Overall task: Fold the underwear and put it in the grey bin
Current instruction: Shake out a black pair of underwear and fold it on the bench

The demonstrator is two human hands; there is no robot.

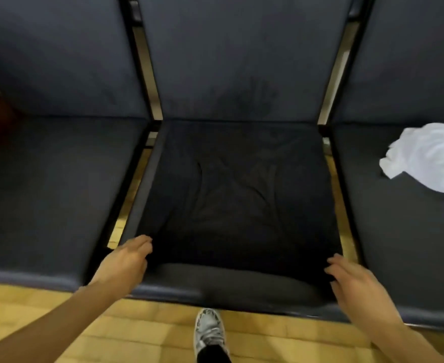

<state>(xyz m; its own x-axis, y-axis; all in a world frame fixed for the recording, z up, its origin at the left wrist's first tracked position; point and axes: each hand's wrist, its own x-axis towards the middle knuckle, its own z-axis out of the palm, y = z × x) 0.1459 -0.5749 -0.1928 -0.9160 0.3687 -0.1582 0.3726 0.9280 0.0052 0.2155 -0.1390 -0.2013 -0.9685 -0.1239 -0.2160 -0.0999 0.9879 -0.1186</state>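
Grey sneaker (208, 330) on the wood floor (142, 326), just short of the middle seat (231, 286), i.e. person stands square to it. Black underwear (231, 195) lies spread over that seat, creased at centre. Left hand (126, 260) at the near-left corner of the seat, fingers curled onto the cloth edge, apparently pinching it. Right hand (357, 284) at the near-right corner, fingers bent over the hem; hold not clearly visible. Judgement: both corners taken to pull the cloth flat before folding. White garment (430, 158) on the seat right of the middle seat. Grey bin not in view
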